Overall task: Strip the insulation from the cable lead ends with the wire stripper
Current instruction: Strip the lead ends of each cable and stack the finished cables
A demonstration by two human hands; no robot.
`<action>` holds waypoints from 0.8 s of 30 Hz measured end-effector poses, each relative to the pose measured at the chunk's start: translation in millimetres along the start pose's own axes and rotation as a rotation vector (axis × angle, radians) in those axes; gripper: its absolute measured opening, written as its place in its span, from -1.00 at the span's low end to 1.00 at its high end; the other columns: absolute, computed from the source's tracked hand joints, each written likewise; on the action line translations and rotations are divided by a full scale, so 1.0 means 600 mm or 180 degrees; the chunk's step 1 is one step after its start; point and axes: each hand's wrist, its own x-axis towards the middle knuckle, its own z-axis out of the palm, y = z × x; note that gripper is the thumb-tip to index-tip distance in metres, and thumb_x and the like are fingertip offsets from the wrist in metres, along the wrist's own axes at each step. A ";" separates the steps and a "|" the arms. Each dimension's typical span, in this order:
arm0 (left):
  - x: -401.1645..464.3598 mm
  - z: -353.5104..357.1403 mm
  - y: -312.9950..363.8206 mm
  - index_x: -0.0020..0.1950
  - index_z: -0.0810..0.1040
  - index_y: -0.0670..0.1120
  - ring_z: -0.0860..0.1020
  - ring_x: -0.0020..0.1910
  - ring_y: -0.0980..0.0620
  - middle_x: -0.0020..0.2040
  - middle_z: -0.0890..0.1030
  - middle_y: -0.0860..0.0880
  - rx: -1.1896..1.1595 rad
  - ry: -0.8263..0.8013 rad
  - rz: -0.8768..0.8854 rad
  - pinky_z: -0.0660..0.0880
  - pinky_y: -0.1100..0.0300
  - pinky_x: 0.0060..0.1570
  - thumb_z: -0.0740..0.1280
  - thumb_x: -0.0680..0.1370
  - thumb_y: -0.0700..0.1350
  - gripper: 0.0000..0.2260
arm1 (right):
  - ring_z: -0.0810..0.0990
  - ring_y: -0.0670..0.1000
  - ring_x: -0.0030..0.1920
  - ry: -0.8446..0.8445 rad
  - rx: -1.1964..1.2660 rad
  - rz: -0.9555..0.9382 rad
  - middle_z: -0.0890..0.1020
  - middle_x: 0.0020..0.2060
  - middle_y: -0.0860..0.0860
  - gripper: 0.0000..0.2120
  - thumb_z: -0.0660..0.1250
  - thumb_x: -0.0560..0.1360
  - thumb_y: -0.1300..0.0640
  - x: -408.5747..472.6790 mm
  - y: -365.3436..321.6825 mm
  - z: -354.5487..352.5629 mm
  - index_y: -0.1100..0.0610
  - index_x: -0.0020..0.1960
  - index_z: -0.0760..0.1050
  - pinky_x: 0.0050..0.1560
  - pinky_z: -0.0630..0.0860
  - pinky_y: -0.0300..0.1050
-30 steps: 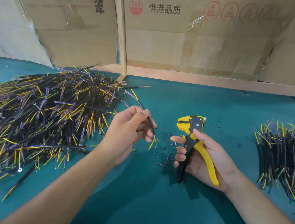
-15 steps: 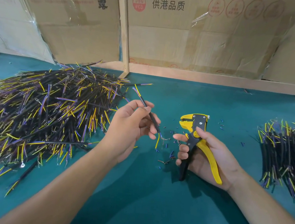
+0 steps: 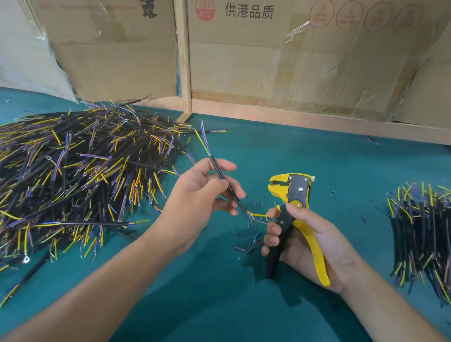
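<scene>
My left hand (image 3: 199,195) pinches a short black cable (image 3: 220,174) that slants from upper left to lower right. Yellow and purple leads fan out of its far end. At its near end a yellow lead (image 3: 259,215) points right and touches the index fingertip of my right hand (image 3: 313,242). My right hand grips the yellow and black wire stripper (image 3: 293,200) by its handles, jaws up and pointing left, above the lead.
A big heap of black cables (image 3: 65,174) covers the left of the green mat (image 3: 235,306). A smaller cable pile (image 3: 432,235) lies at the right. Small bits of cut insulation (image 3: 248,247) are scattered between my hands. Cardboard boxes (image 3: 281,62) stand along the back.
My left hand has turned the cable and brought its near end right, up to my right hand. The yellow lead now reaches my right fingertip. The stripper has barely moved.
</scene>
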 end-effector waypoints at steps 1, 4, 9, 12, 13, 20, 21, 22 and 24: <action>0.000 0.001 -0.001 0.13 0.45 -0.18 0.52 -0.32 -0.08 -0.26 0.63 -0.13 0.0137 0.0001 0.0117 0.53 0.16 -0.29 0.16 0.55 -0.32 -0.80 | 0.46 0.13 -0.28 -0.0018 -0.0012 -0.0008 0.45 -0.25 0.13 -0.74 0.40 0.48 0.02 -0.001 0.000 0.001 0.22 0.01 0.56 -0.13 0.56 0.09; 0.001 0.001 -0.003 0.12 0.44 -0.13 0.55 -0.30 -0.06 -0.25 0.65 -0.09 0.0497 -0.0005 0.0447 0.54 0.18 -0.25 0.14 0.55 -0.35 -0.78 | 0.48 0.13 -0.27 -0.0024 -0.0079 -0.0026 0.47 -0.24 0.13 -0.73 0.42 0.45 0.04 -0.002 0.000 0.004 0.21 0.01 0.54 -0.13 0.57 0.08; -0.003 0.006 -0.004 0.14 0.43 -0.11 0.58 -0.25 -0.09 -0.18 0.68 -0.12 0.0625 -0.0082 0.0656 0.57 0.16 -0.19 0.17 0.55 -0.29 -0.80 | 0.52 0.15 -0.24 0.0011 -0.0134 -0.0075 0.52 -0.19 0.17 -0.74 0.45 0.42 0.07 -0.003 0.002 0.009 0.21 0.01 0.56 -0.12 0.58 0.09; -0.005 0.006 -0.005 0.15 0.41 -0.15 0.60 -0.23 -0.08 -0.16 0.68 -0.13 0.0559 -0.0125 0.0627 0.58 0.14 -0.15 0.16 0.58 -0.33 -0.81 | 0.53 0.17 -0.22 0.0033 -0.0138 -0.0092 0.55 -0.16 0.18 -0.74 0.47 0.40 0.11 -0.002 0.006 0.010 0.21 0.01 0.56 -0.12 0.59 0.09; -0.005 0.006 -0.006 0.16 0.40 -0.17 0.60 -0.24 -0.07 -0.16 0.69 -0.14 0.0537 -0.0134 0.0592 0.59 0.13 -0.14 0.15 0.60 -0.37 -0.81 | 0.54 0.17 -0.21 0.0030 -0.0137 -0.0100 0.55 -0.16 0.18 -0.75 0.48 0.40 0.12 -0.002 0.007 0.011 0.21 0.01 0.56 -0.12 0.58 0.10; -0.010 0.012 -0.013 0.14 0.41 -0.17 0.59 -0.25 -0.07 -0.16 0.69 -0.14 0.0627 -0.0193 0.0403 0.60 0.10 -0.11 0.12 0.63 -0.45 -0.76 | 0.57 0.16 -0.21 0.0038 -0.0075 -0.0193 0.55 -0.18 0.16 -0.63 0.62 0.30 0.18 0.000 0.015 0.012 0.22 0.01 0.56 -0.12 0.59 0.14; -0.009 0.013 -0.014 0.14 0.40 -0.16 0.59 -0.25 -0.07 -0.15 0.69 -0.14 0.0653 -0.0209 0.0406 0.60 0.09 -0.11 0.13 0.63 -0.45 -0.77 | 0.57 0.16 -0.22 0.0048 -0.0049 -0.0201 0.54 -0.18 0.15 -0.71 0.57 0.35 0.21 0.000 0.014 0.012 0.22 0.00 0.56 -0.11 0.59 0.14; -0.009 0.013 -0.014 0.15 0.40 -0.16 0.59 -0.25 -0.07 -0.15 0.69 -0.14 0.0665 -0.0226 0.0406 0.60 0.08 -0.10 0.13 0.63 -0.44 -0.78 | 0.56 0.16 -0.22 0.0068 -0.0025 -0.0201 0.53 -0.19 0.15 -0.77 0.52 0.38 0.23 0.000 0.014 0.013 0.22 -0.01 0.56 -0.11 0.59 0.14; -0.009 0.012 -0.015 0.15 0.40 -0.16 0.60 -0.24 -0.07 -0.14 0.69 -0.13 0.0656 -0.0262 0.0395 0.60 0.09 -0.10 0.16 0.63 -0.42 -0.80 | 0.55 0.15 -0.24 0.0086 0.0021 -0.0199 0.53 -0.21 0.15 -0.83 0.48 0.40 0.27 0.000 0.015 0.014 0.22 -0.03 0.56 -0.11 0.59 0.14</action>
